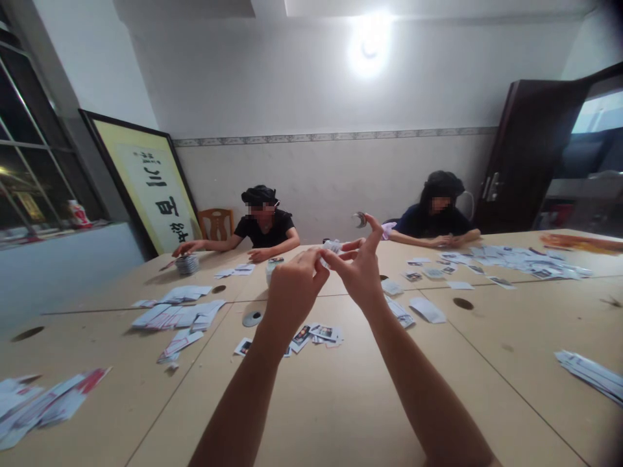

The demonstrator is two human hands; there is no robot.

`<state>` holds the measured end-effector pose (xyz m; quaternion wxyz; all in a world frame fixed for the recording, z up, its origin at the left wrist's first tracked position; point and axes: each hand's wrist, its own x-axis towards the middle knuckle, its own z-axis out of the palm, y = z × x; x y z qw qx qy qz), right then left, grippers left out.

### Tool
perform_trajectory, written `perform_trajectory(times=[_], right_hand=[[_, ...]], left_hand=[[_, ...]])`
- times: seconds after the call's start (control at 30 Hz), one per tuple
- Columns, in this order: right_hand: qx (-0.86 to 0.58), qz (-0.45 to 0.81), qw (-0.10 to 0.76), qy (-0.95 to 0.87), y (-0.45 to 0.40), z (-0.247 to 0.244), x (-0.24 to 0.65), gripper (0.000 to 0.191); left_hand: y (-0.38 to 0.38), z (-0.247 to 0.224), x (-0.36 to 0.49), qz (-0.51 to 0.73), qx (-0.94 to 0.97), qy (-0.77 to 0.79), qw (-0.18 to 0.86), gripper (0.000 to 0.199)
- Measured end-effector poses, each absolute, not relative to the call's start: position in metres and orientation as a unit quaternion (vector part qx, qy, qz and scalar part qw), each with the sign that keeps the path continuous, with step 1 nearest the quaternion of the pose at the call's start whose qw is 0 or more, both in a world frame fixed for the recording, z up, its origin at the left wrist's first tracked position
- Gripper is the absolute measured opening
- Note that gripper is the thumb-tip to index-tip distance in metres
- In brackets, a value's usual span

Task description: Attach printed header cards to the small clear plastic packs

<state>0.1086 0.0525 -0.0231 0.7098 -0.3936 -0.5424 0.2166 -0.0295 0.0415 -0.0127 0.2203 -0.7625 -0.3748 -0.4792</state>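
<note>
Both hands are raised together above the middle of the table. My left hand (pixel 298 280) is closed, its thumb and fingers pinched on a small whitish piece (pixel 333 246). Against the same piece my right hand (pixel 360 272) presses its thumb and a finger, while another finger points up. A small curved grey object (pixel 359 220) shows beside that raised fingertip; what it is I cannot make out. Below the hands, small printed photo cards (pixel 324 333) lie on the table, and a grey disc (pixel 253 318) lies left of them.
Across the table (pixel 341 402) sit two people, one at left (pixel 265 227) touching a round stack (pixel 187 263), one at right (pixel 433 217). White envelopes (pixel 180 316) lie at left, more papers (pixel 520 261) at back right, and a strip bundle (pixel 591 376) at far right.
</note>
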Motion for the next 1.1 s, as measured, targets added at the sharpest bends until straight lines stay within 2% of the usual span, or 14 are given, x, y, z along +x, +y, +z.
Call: perform_trajectory(times=[0.13,0.37,0.5,0.63,0.73,0.83,1.0,1.1], right_hand=[[-0.364,0.281,0.720,-0.520,0.056,-0.025,0.109,0.111],[-0.228,0.485,0.674,-0.508,0.053,-0.013,0.117,0.114],[-0.146,0.554,0.639,-0.513,0.055,-0.012,0.123,0.108],[-0.127,0.589,0.608,-0.516,0.061,-0.013,0.128,0.097],[-0.125,0.597,0.607,-0.510,0.062,-0.014,0.129,0.096],[-0.111,0.594,0.621,-0.499,0.060,-0.014,0.125,0.103],[-0.113,0.582,0.661,-0.460,0.057,-0.016,0.117,0.115],[-0.145,0.577,0.665,-0.452,0.056,-0.017,0.115,0.119]], left_hand=[[0.039,-0.013,-0.029,-0.487,-0.762,-0.376,0.201,0.021],[0.022,0.003,-0.045,-0.545,-0.767,-0.336,-0.050,0.022],[0.025,0.006,-0.058,-0.594,-0.716,-0.361,-0.066,0.023],[0.026,0.006,-0.060,-0.620,-0.685,-0.371,-0.094,0.029],[0.022,0.004,-0.053,-0.625,-0.687,-0.356,-0.104,0.030],[0.020,0.002,-0.041,-0.599,-0.726,-0.327,-0.077,0.037],[0.029,-0.009,-0.030,-0.551,-0.756,-0.329,0.128,0.033],[0.037,-0.015,-0.030,-0.536,-0.753,-0.345,0.163,0.032]])
